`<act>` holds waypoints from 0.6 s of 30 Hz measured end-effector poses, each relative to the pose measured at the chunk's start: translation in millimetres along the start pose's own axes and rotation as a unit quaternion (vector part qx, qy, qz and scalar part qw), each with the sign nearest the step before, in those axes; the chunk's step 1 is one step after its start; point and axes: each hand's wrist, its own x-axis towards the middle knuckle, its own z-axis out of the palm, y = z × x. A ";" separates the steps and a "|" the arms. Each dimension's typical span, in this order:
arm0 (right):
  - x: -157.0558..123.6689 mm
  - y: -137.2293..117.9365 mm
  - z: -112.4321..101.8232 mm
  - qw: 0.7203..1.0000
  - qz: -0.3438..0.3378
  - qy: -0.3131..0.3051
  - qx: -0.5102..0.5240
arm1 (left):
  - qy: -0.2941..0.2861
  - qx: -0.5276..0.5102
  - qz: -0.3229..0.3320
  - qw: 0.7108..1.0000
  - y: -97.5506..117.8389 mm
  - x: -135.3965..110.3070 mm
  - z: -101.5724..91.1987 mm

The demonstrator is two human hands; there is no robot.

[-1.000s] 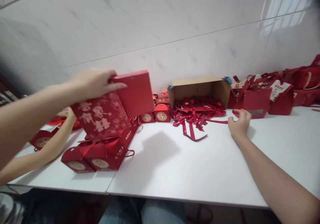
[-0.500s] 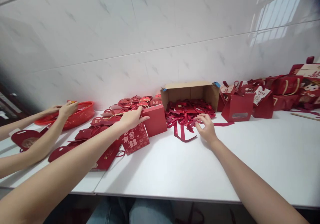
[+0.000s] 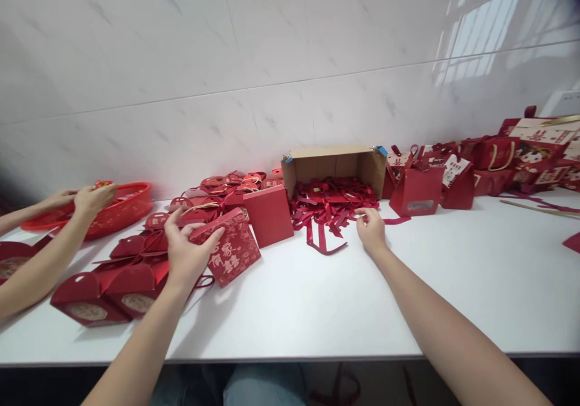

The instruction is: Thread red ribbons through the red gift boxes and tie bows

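Note:
My left hand [image 3: 186,252] is closed on the upper left edge of a red gift box [image 3: 235,250] with pale printed characters and a flower pattern, which it holds tilted. A plain red box [image 3: 270,217] stands upright right beside it. At the right edge of a heap of dark red ribbons [image 3: 328,203], my right hand [image 3: 371,229] has its fingers curled together at the strands. Whether a strand is pinched in the fingertips is hidden. The heap spills from an open cardboard box [image 3: 334,152] lying on its side.
Filled-out red gift boxes [image 3: 93,306] crowd the left of the white table [image 3: 308,309]. Another person's hands [image 3: 93,199] work over a red plastic basin [image 3: 136,203]. Red gift bags [image 3: 417,193] line the wall at right, with a thin stick [image 3: 539,207] before them.
My left hand has moved from the plain red box to the patterned box, left and nearer, and gripped it. My right hand stays at the ribbons. The view has shifted slightly right.

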 end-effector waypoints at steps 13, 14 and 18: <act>7.5 -15.6 3.9 1.000 -0.002 0.007 0.004 | -0.025 -0.206 -0.095 0.974 35.1 -60.6 27.0; 5.6 -26.4 3.4 1.000 -0.008 -0.002 0.021 | -0.024 -0.206 -0.088 0.974 38.1 -66.5 25.4; -22.8 -95.3 2.3 0.953 -0.083 -0.154 0.246 | -0.026 -0.217 -0.051 0.975 46.3 -89.4 20.8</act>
